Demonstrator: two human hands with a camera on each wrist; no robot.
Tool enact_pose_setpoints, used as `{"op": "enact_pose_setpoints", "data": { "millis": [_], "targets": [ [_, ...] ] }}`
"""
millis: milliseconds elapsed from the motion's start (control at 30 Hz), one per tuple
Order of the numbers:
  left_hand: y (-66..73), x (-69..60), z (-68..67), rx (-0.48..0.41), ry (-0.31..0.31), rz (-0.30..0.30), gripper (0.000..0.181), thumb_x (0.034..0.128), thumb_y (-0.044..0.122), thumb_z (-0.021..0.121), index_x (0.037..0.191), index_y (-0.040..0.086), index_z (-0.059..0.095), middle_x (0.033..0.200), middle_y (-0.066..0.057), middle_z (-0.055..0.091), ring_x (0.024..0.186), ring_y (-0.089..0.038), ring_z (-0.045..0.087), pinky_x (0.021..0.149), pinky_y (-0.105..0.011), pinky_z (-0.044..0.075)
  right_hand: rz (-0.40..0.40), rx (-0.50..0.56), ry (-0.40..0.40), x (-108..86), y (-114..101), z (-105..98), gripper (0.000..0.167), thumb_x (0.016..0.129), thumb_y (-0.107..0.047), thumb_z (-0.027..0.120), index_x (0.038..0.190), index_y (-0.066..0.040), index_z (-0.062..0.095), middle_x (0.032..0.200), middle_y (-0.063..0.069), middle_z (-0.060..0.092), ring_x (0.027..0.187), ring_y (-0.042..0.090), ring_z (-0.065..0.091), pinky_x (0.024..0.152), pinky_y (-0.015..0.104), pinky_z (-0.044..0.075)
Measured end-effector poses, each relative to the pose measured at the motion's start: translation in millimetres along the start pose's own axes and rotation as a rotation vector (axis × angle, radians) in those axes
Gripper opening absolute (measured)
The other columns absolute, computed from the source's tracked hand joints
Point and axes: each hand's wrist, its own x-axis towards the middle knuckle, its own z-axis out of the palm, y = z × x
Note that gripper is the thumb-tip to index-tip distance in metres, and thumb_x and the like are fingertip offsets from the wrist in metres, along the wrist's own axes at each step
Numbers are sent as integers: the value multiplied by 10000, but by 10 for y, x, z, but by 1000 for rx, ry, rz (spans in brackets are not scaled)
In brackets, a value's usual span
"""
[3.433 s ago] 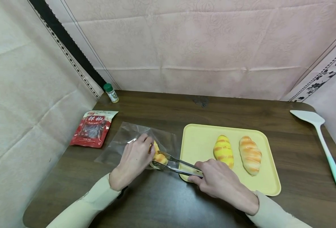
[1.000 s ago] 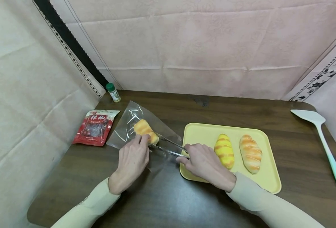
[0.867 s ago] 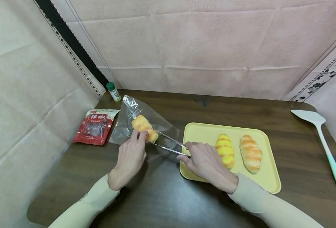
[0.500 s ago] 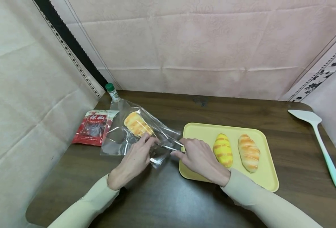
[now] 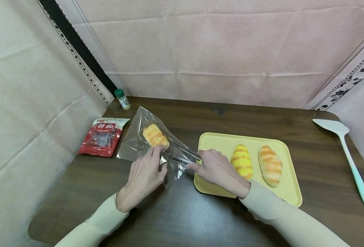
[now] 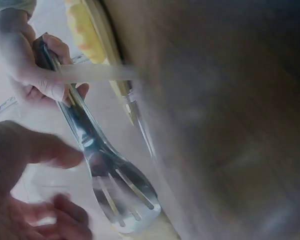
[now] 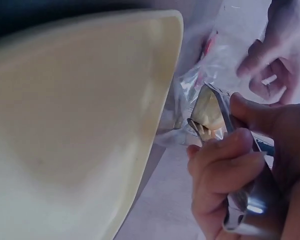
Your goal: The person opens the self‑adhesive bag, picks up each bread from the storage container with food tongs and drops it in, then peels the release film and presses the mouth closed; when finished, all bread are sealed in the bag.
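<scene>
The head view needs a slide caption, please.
Right hand holds metal tongs to a bread roll in a clear bag, left hand alongside.

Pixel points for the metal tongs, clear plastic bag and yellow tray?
Metal tongs (image 6: 86, 133): left wrist view, arm near the slotted end
Clear plastic bag (image 5: 133, 142): head view, left-side film
Yellow tray (image 5: 222, 142): head view, bare upper-left surface

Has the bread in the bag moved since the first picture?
Yes, the bagged bread moved left and farther away, relative to the yellow tray.
</scene>
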Motion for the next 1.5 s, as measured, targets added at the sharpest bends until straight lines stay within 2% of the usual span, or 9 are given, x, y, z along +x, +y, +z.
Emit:
{"op": "enact_pose_setpoints", "data": {
  "millis": [167, 333, 433, 600, 833, 933, 1200, 1367, 1500],
  "targets": [
    [-62, -44, 46, 106, 43, 37, 520, 803, -44, 732, 1302, 23, 604, 988, -169, 709, 805, -354, 666, 591, -467, 529, 59, -38, -64, 25, 6, 37, 464, 944, -535, 817, 791, -146, 614, 623, -20, 441, 532, 181, 469, 489, 324, 358],
    [-80, -60, 44, 58, 73, 86, 474, 810, -90, 687, 1268, 11, 617, 1053, -173, 733, 908, -346, 690, 691, -474, 571, 35, -101, -56, 38, 1, 107, 477, 962, -523, 798, 763, -145, 585, 642, 12, 519, 575, 212, 541, 520, 352, 416],
    [-71, -88, 42, 77, 33, 35, 475, 820, 22, 794, 1257, 17, 609, 1060, -183, 717, 901, -357, 689, 645, -486, 575, -7, -112, -24, 34, -16, 126, 451, 971, -494, 796, 778, -139, 596, 640, 18, 545, 582, 207, 553, 531, 360, 441],
    [-87, -143, 15, 176, -50, -139, 680, 809, 291, 916, 1311, 12, 552, 1033, -211, 689, 800, -389, 675, 536, -499, 523, -27, -92, 6, 2, -31, 87, 418, 987, -474, 782, 816, -130, 618, 644, 27, 561, 583, 207, 556, 529, 370, 442],
    [-162, -154, -17, 201, -182, -240, 670, 924, 402, 824, 1342, 18, 467, 593, -128, 602, 477, -323, 567, 424, -436, 399, 7, -29, -19, 11, -9, 24, 426, 1012, -469, 752, 802, -124, 617, 628, 13, 489, 558, 213, 524, 507, 334, 376],
    [-200, -156, 0, 167, -184, -216, 507, 955, 253, 766, 1302, 19, 480, 589, -157, 611, 490, -344, 591, 425, -453, 422, 12, -9, -40, 20, 0, 20, 451, 1021, -469, 740, 766, -132, 585, 627, -1, 464, 550, 202, 509, 506, 321, 370],
    [-183, -137, 2, 67, 49, -71, 192, 898, -12, 675, 1081, 40, 651, 778, -147, 709, 569, -420, 672, 461, -529, 488, -35, -109, 24, -35, -32, 46, 437, 1007, -468, 758, 804, -116, 600, 651, 24, 534, 569, 219, 558, 515, 368, 440],
    [-108, -125, -32, -8, 35, 55, 174, 891, -59, 703, 1053, 5, 708, 780, -117, 724, 586, -306, 684, 512, -461, 543, -100, -222, 139, -7, -78, 88, 432, 1009, -455, 761, 852, -80, 615, 700, 48, 592, 593, 276, 632, 551, 447, 539],
    [-59, -107, -74, -96, -42, 77, 171, 886, -86, 716, 1037, -7, 723, 751, -65, 699, 613, -164, 623, 556, -339, 540, -86, -209, 114, 64, -103, 110, 444, 1009, -457, 763, 844, -73, 613, 685, 54, 595, 594, 281, 635, 557, 446, 546]
  ]
}}
